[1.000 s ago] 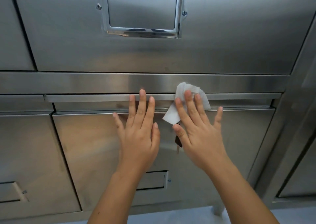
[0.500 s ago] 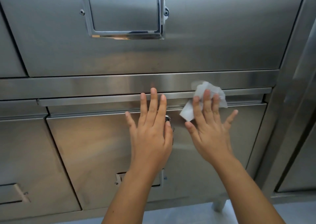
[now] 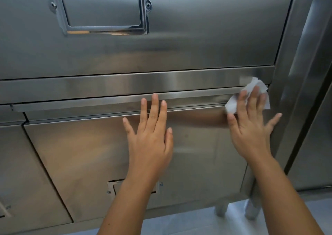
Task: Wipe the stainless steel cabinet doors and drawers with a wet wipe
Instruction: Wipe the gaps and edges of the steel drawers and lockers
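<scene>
Two bare hands were pictured laid flat on brushed steel. The left hand [image 3: 150, 137], fingers straight and lightly spread, was pressed on the lower door [image 3: 86, 154], its fingertips reaching the folded lip [image 3: 80, 104] along that door's top edge. The right hand [image 3: 251, 132], fingers straight and fanned wide, was pressed over a single white wet wipe [image 3: 256, 87]. The wipe was held crumpled against the right end of the lip and of the horizontal rail [image 3: 125, 84] above it, just beside the upright post [image 3: 296, 73]. Two recessed handles were counted: one upper handle [image 3: 104, 6], set in the upper drawer front [image 3: 206, 37] and flanked by two screws, and one lower handle [image 3: 115, 185], set in the lower door and largely hidden behind the left forearm. One neighbouring panel [image 3: 16, 172] was seen at the left, and two legs [image 3: 221, 210] were seen standing on the pale floor [image 3: 179, 222].
</scene>
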